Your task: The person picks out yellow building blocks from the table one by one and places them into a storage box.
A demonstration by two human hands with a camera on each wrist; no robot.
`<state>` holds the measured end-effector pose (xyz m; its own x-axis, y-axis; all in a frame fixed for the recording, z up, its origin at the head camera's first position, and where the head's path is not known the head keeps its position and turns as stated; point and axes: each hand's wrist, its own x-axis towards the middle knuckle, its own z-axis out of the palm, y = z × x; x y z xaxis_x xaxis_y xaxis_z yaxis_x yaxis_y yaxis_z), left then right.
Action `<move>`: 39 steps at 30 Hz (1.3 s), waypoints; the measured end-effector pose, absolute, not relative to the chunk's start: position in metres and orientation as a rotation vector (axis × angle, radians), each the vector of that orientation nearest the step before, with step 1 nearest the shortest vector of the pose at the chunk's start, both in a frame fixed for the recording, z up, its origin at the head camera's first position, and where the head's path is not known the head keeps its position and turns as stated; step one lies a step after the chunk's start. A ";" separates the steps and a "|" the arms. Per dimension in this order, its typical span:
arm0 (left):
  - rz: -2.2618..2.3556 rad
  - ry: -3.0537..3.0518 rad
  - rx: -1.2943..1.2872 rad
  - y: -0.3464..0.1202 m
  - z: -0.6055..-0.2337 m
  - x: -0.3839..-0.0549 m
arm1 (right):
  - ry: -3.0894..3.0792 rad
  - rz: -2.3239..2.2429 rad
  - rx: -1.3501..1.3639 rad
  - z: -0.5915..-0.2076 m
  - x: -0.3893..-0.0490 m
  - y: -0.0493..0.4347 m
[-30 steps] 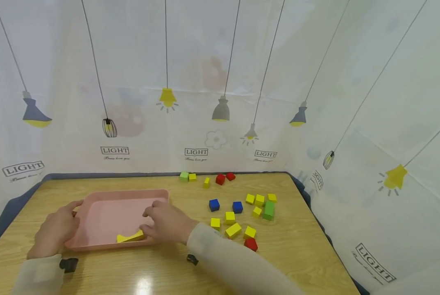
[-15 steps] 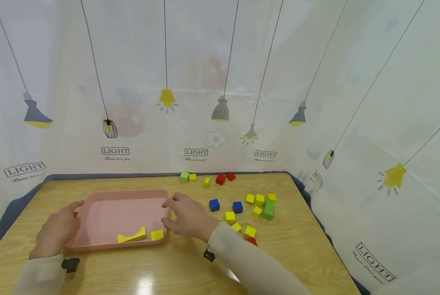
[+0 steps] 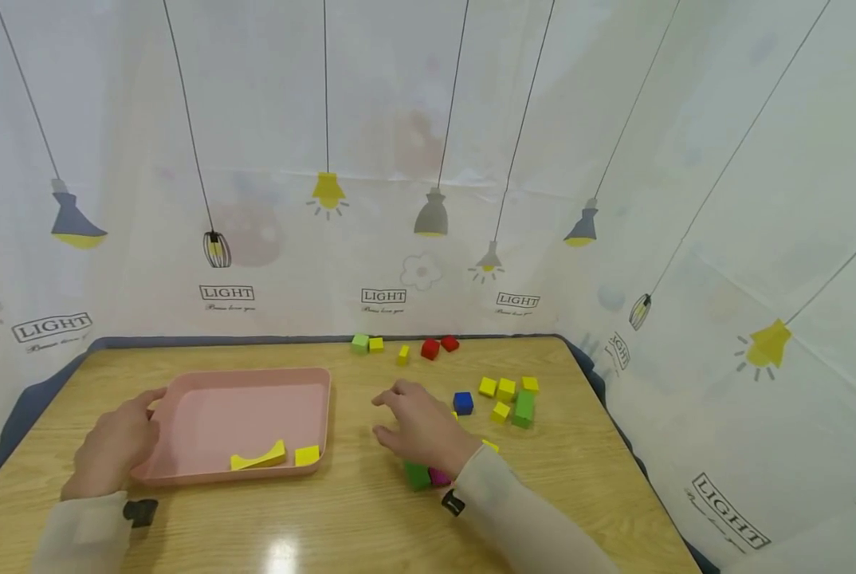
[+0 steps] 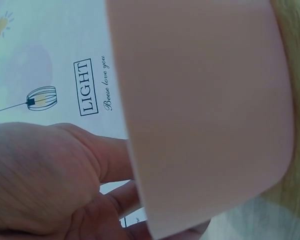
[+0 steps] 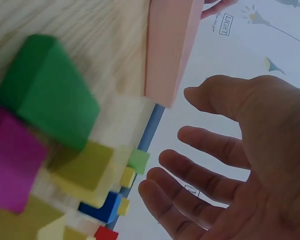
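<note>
My left hand [image 3: 115, 442] grips the left rim of a pink tray [image 3: 249, 414], and the left wrist view shows the thumb and fingers at the tray wall [image 4: 210, 110]. A yellow arch-shaped block [image 3: 259, 457] and a yellow block [image 3: 308, 456] lie along the tray's near side. To the right of the tray, my right hand [image 3: 424, 430] is over the loose blocks, fingers spread and holding nothing. Below its palm show a green block [image 5: 50, 95] and a magenta block [image 5: 15, 160], with a yellow block [image 5: 85, 167] just beyond. The hand hides other blocks in the head view.
A blue cube [image 3: 462, 403], several yellow cubes [image 3: 505, 389] and a green block [image 3: 524, 408] lie right of the hand. Along the table's back edge are a light green block [image 3: 359, 343], small yellow blocks [image 3: 403, 355] and two red blocks [image 3: 430, 348]. Printed sheets [image 3: 428, 263] stand around the table.
My right hand has moved right, from above the tray to above the loose blocks. The yellow block in the tray's near right corner has come into view. My left hand stays on the rim.
</note>
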<state>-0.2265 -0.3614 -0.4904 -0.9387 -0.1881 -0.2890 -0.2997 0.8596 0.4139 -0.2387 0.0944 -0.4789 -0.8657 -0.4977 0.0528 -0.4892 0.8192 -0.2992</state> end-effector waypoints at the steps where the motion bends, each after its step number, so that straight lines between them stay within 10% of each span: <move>1: 0.680 2.795 -0.371 -0.362 -0.491 -0.227 | 2.970 -0.473 -0.800 -0.481 -0.238 0.098; 39: 0.642 2.796 -0.333 -0.363 -0.492 -0.230 | 2.819 -0.564 -0.639 -0.497 -0.243 0.140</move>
<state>-0.2297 -0.3629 -0.4920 -0.9419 -0.1639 -0.2933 -0.2754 0.8766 0.3946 -0.2427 0.1398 -0.4973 -0.8875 -0.4489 -0.1043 -0.3741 0.8339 -0.4057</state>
